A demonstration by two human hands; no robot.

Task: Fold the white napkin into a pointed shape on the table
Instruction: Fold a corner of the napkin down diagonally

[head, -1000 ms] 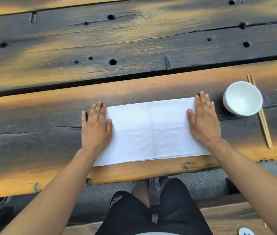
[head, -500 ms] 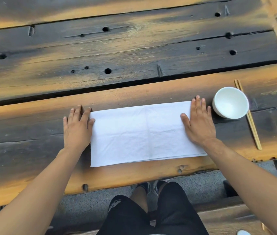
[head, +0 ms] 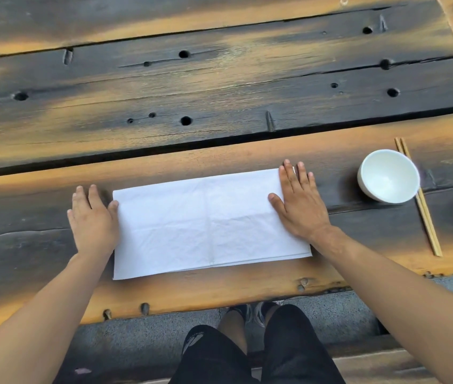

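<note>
With both flat spread hands, left hand (head: 92,217) and right hand (head: 298,202), at the napkin (head: 206,223) ends, uneven lifting could skew the point

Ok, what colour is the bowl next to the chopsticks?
White, inside and out. The bowl shows clearly in the head view, beside the chopsticks.

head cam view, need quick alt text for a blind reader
Two bare hands lie flat at the ends of a white napkin folded into a rectangle on a dark wooden table. A white bowl and chopsticks sit to the right.
</note>
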